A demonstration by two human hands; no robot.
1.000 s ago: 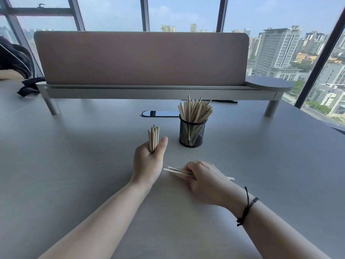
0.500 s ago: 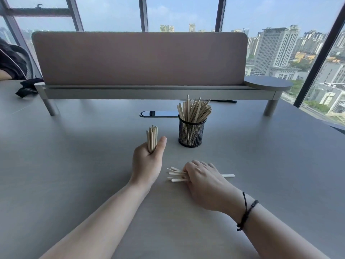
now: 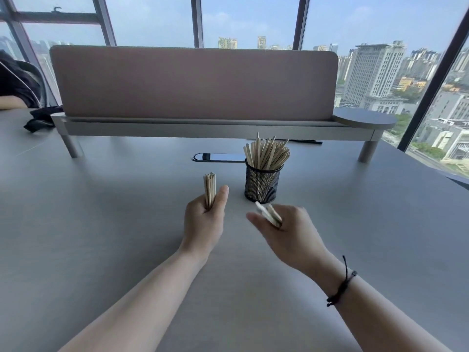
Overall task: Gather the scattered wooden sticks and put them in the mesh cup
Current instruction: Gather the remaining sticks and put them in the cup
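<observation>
A black mesh cup point(image 3: 262, 182) stands on the grey table, holding several wooden sticks point(image 3: 266, 153) that fan out above its rim. My left hand point(image 3: 204, 219) rests to the left of the cup, closed around an upright bundle of wooden sticks point(image 3: 209, 189). My right hand point(image 3: 286, 231) is lifted just in front of the cup and grips a few blurred wooden sticks point(image 3: 267, 213) that point up and left. No loose sticks show on the table.
A long raised shelf with a pink-brown divider panel point(image 3: 195, 82) runs across the back of the grey table point(image 3: 101, 224). A cable slot point(image 3: 218, 157) lies left of the cup. A dark bag point(image 3: 40, 119) and another person's arm sit at far left.
My right hand has picked the last few sticks off the table and lifted them toward the cup. My left hand stays put with its bundle.
</observation>
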